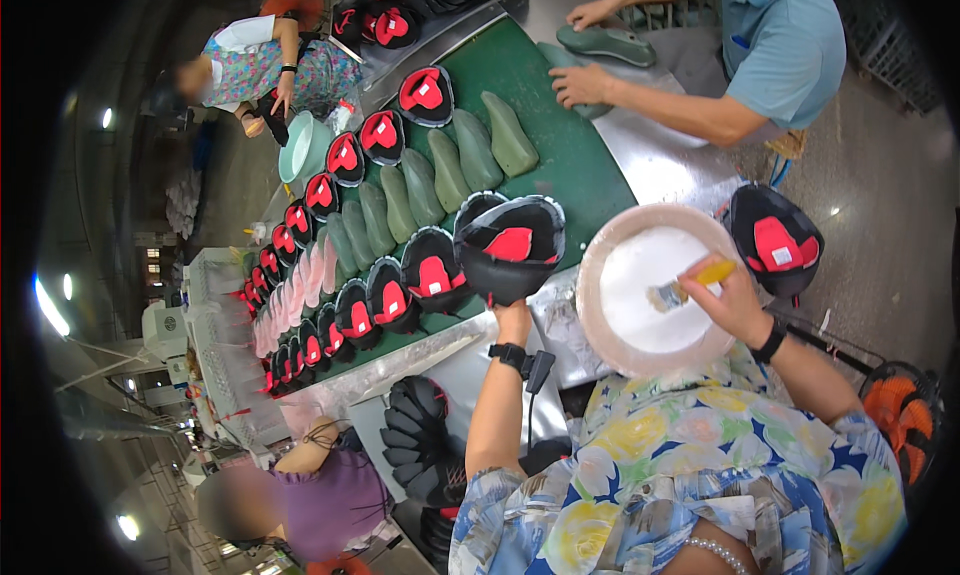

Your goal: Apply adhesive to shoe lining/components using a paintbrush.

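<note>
My left hand [513, 320] grips a black shoe upper [505, 277] with a red lining from below, its opening facing up. Another similar upper shows partly behind it. My right hand [738, 300] is closed around a yellow-handled paintbrush [712, 273]. The bristles are over or in the white liquid [640, 255] inside a pale pink bowl [592, 320]; I cannot tell how deep. Just right of the bowl sits another black upper [745, 215] with a red lining.
A green conveyor belt [585, 180] carries rows of black uppers and green and pink shoe lasts [475, 147]. Across it a person in a blue shirt [790, 55] handles green lasts. Two others work at the left. Stacked black uppers [415, 445] lie left of my arm.
</note>
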